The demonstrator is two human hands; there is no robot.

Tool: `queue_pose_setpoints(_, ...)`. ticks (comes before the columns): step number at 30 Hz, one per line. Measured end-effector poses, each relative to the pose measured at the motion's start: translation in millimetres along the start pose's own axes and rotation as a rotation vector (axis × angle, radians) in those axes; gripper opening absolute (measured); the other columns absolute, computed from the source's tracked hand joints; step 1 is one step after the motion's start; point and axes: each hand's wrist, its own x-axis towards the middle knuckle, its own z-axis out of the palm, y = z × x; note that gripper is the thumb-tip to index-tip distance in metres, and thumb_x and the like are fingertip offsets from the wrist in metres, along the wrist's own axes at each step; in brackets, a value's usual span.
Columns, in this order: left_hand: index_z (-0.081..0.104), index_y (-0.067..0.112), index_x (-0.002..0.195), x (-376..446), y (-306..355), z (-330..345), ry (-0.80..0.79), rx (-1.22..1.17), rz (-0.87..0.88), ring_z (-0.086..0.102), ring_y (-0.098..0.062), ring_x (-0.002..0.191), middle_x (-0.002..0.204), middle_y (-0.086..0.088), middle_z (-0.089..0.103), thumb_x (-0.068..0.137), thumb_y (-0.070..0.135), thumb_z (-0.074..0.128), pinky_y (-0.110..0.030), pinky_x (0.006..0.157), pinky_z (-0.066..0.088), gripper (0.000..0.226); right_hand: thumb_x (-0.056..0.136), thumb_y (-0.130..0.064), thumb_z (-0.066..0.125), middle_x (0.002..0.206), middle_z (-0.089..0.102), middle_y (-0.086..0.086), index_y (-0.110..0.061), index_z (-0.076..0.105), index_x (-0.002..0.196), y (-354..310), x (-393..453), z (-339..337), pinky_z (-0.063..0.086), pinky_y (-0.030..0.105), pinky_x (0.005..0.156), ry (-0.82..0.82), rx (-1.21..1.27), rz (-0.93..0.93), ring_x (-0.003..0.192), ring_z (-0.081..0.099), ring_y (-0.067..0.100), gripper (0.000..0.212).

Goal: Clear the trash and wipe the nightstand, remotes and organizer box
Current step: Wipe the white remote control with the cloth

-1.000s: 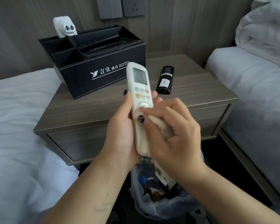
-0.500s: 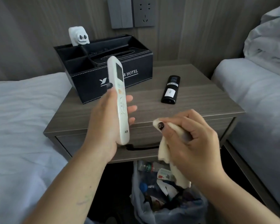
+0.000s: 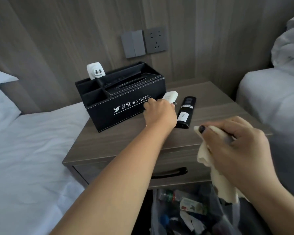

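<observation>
Lying on the grey wood-grain nightstand worktop [image 3: 119, 141], the slim black rectangular remote [image 3: 185, 112] is used as landmark. Just left of it, the white plastic remote [image 3: 170, 97] is gripped by the left hand [image 3: 159, 112], beside the black leather organizer box [image 3: 126, 106]. Right of it, a cream cloth [image 3: 209, 155] is pinched in the curled right hand [image 3: 234, 146]. Below, a trash-filled bag [image 3: 185, 211] is seen.

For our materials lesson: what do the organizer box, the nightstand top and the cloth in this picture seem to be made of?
Organizer box: probably faux leather, matte black, judging by the white edge stitching and printed logo.
Nightstand top: wood or wood-look laminate, matte grey-brown, with straight grain lines; which one cannot be told.
Cloth, held in the right hand: soft cream fabric that folds and hangs limp.
</observation>
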Motion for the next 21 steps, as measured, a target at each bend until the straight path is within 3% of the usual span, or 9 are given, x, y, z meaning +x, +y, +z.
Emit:
queue_pose_setpoints(3,0.056,0.010,0.127,6.2,13.8,5.6,-0.020,0.074,-0.024,0.039,-0.031,0.125,0.134,-0.013,0.046,0.100,0.044,0.041,-0.039,0.098,0.037,0.046,0.085,-0.021,0.069,0.079,0.061,-0.014,-0.034,0.071,0.074,3.9,0.7,-2.5,0.041,0.003,0.061,-0.013,-0.003,0.016,0.080,0.058,-0.004,0.017)
queue_pose_setpoints(12,0.056,0.012,0.126,9.2,16.9,2.3,-0.065,-0.095,-0.091,0.039,-0.032,0.128,0.137,-0.012,0.045,0.096,0.039,0.048,-0.044,0.100,0.036,0.040,0.086,-0.021,0.070,0.077,0.059,-0.012,-0.026,0.076,0.079,9.1,-0.8,8.7,0.040,0.004,0.065,-0.053,-0.035,0.000,0.081,0.057,-0.002,0.010)
queue_pose_setpoints(18,0.053,0.015,0.129,26.6,-29.1,-60.5,0.252,-0.382,0.215,0.053,-0.022,0.113,0.129,-0.004,0.048,0.090,0.017,0.052,-0.039,0.095,0.047,0.039,0.083,-0.015,0.072,0.076,0.060,-0.013,-0.027,0.076,0.076,6.5,-5.6,32.0,0.040,0.003,0.064,-0.101,-0.020,-0.042,0.079,0.059,-0.003,0.014)
queue_pose_setpoints(21,0.051,0.015,0.128,54.6,-65.0,-96.3,0.442,-0.321,0.288,0.053,-0.021,0.113,0.130,-0.005,0.045,0.087,0.012,0.055,-0.039,0.095,0.047,0.041,0.080,-0.011,0.074,0.079,0.060,-0.017,-0.028,0.076,0.071,3.9,-7.4,46.4,0.038,0.000,0.065,-0.138,-0.009,-0.075,0.080,0.059,-0.006,0.019)
